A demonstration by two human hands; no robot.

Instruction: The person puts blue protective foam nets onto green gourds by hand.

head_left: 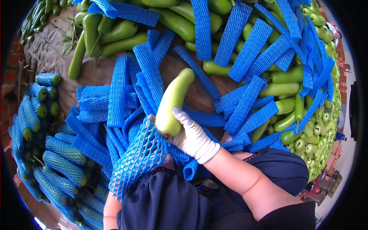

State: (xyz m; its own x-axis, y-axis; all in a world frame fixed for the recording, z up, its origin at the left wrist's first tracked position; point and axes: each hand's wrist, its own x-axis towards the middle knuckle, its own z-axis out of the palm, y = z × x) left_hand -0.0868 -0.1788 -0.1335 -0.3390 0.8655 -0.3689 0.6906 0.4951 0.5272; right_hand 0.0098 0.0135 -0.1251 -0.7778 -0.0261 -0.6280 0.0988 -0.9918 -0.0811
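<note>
A pale green gourd (174, 99) stands tilted in front of my lap, its thick end down. My right hand (197, 140), in a whitish glove, is closed round the gourd's lower end, with the thumb along its side. A blue foam net sleeve (140, 157) is spread wide over my left hand (151, 132), its top edge touching the gourd's lower left side. Only bits of the left hand show through the mesh, and its fingers are mostly hidden. The left forearm comes out below the net.
Flat blue net sleeves (119, 90) lie scattered in front of me and over the green gourds (285, 89) at the right. Netted gourds (63, 168) are stacked at the left. Bare gourds (92, 34) lie on a brown cloth (46, 57) at the upper left.
</note>
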